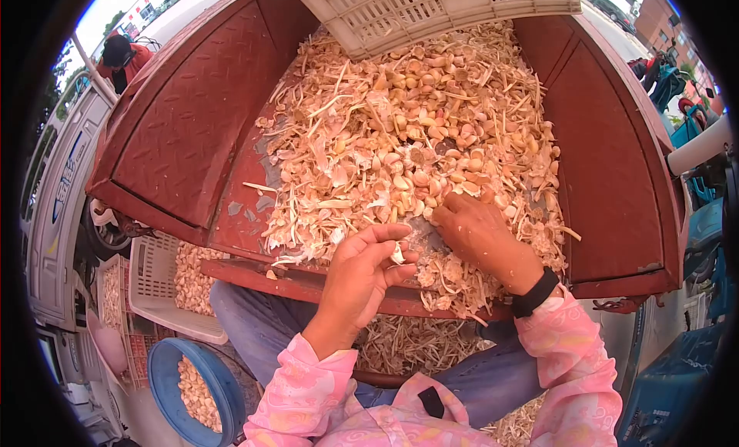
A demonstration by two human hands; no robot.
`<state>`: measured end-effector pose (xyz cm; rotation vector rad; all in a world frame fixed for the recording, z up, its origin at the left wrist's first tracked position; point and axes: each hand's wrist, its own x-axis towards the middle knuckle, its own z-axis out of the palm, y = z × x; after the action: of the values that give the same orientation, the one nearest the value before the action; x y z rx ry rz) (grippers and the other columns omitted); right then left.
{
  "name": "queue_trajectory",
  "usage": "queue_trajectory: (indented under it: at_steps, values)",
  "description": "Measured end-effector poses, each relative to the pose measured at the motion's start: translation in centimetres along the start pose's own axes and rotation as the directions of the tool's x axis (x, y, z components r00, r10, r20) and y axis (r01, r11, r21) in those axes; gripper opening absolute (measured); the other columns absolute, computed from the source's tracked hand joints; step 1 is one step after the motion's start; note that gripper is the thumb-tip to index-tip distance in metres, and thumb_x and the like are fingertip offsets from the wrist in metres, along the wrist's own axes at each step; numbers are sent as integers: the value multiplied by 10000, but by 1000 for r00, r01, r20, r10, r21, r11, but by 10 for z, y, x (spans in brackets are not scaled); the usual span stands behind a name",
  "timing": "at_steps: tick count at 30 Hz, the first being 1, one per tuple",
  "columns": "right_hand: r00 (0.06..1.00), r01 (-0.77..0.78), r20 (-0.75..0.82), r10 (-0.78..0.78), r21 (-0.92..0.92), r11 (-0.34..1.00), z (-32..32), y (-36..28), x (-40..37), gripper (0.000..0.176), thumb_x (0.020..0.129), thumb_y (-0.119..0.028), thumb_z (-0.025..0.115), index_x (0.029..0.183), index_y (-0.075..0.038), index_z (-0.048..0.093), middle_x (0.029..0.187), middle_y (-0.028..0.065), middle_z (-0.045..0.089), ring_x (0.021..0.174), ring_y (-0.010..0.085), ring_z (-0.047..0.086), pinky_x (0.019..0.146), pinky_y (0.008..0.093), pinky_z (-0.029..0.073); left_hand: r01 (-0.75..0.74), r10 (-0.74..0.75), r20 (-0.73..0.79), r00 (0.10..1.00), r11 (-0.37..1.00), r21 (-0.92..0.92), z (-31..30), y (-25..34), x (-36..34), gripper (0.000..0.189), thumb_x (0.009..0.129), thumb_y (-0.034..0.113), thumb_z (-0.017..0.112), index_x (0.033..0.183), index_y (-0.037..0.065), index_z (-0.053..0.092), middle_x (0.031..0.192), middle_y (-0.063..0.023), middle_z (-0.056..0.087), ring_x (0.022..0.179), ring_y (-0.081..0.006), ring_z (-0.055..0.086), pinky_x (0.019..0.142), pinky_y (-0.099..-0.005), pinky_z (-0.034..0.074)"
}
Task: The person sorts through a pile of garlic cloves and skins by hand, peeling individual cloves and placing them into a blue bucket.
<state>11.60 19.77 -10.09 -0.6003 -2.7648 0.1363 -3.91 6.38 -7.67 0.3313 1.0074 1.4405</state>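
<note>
My left hand point(360, 276) is raised above the front edge of the red cart bed, its thumb and fingers closed around a pale garlic clove point(397, 254). To its right, my right hand point(486, 238) reaches down into the heap with bent fingers drawn together. Its fingertips are partly hidden, and what they grip cannot be made out. Around both hands lies a pile of loose garlic cloves point(423, 178), mixed with papery skins and dry stalks point(323, 151).
Red metal side walls point(173, 124) flank the pile, and a cream plastic crate point(446, 20) sits across its far end. At lower left are a white crate point(146, 281) and a blue tub point(158, 378), both holding cloves. Stalk scraps point(408, 345) lie below the cart edge.
</note>
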Motion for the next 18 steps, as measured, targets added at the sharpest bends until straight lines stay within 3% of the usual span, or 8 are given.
queue_trajectory:
  at_steps: [3, 4, 6, 9, 10, 11, 14, 18]
  values:
    - [994, -105, 40, 105, 3, 994, -2, -2, 0, 72, 752, -52, 588, 817, -25, 572, 788, 115, 547, 705, 269, 606, 594, 362, 486, 0, 0, 9, 1000, 1000, 7, 0, -20, 1, 274, 927, 110, 447, 1152, -41, 488, 973, -89, 565, 804, -132, 575, 675, -229, 513]
    - [977, -213, 77, 201, 207, 955, -5, -3, 0, 88, 760, -59, 603, 837, -22, 583, 799, 113, 556, 702, 256, 607, 602, 346, 486, -8, 8, -8, 1000, 999, 44, 3, -27, 2, 281, 934, 128, 448, 1160, -36, 485, 978, -89, 567, 797, -128, 571, 673, -223, 507]
    - [912, -407, 213, 350, 555, 725, -14, -3, -1, 119, 777, -73, 634, 877, -16, 605, 821, 107, 573, 696, 230, 610, 619, 312, 484, -5, 6, -20, 1000, 999, 43, 6, -40, 7, 307, 946, 176, 464, 1188, -13, 474, 988, -81, 570, 783, -109, 561, 663, -203, 484]
    - [916, -301, 225, 332, 932, 201, -4, -8, -12, 191, 780, -97, 674, 949, -21, 628, 891, 85, 586, 731, 194, 599, 658, 288, 471, 86, -66, 104, 992, 976, -200, 16, -41, 13, 335, 936, 170, 493, 1202, -31, 461, 899, -26, 553, 797, -90, 543, 646, -193, 482]
    - [954, -247, 117, 276, 828, 503, -15, -12, -11, 191, 789, -97, 671, 963, -25, 636, 911, 65, 577, 794, 198, 578, 698, 304, 462, 83, -53, 118, 992, 960, -267, 16, -43, 15, 318, 930, 165, 510, 1192, -13, 477, 902, -16, 564, 789, -80, 543, 636, -169, 459]
    - [970, -189, 58, 237, 794, 578, -16, -14, -12, 186, 793, -96, 666, 963, -26, 637, 918, 65, 576, 811, 199, 571, 709, 306, 457, 76, -41, 124, 991, 953, -295, 15, -45, 17, 309, 929, 161, 511, 1186, -9, 483, 908, -19, 567, 775, -76, 541, 626, -162, 452]
    - [994, -42, -40, 99, 706, 707, -22, -15, -13, 156, 811, -81, 637, 958, -28, 635, 923, 80, 576, 850, 224, 556, 737, 320, 443, 64, -20, 119, 993, 925, -375, 8, -50, 19, 272, 923, 137, 517, 1159, 2, 509, 926, -37, 578, 699, -43, 511, 564, -132, 411]
    - [942, -191, -154, 298, 481, 855, -19, 8, 1, 162, 789, -46, 608, 951, -45, 623, 899, 113, 567, 869, 273, 553, 727, 348, 449, 46, 42, 243, 969, 937, -346, 12, -32, -9, 250, 913, 114, 524, 1119, -26, 520, 923, -95, 574, 664, -49, 461, 548, -144, 385]
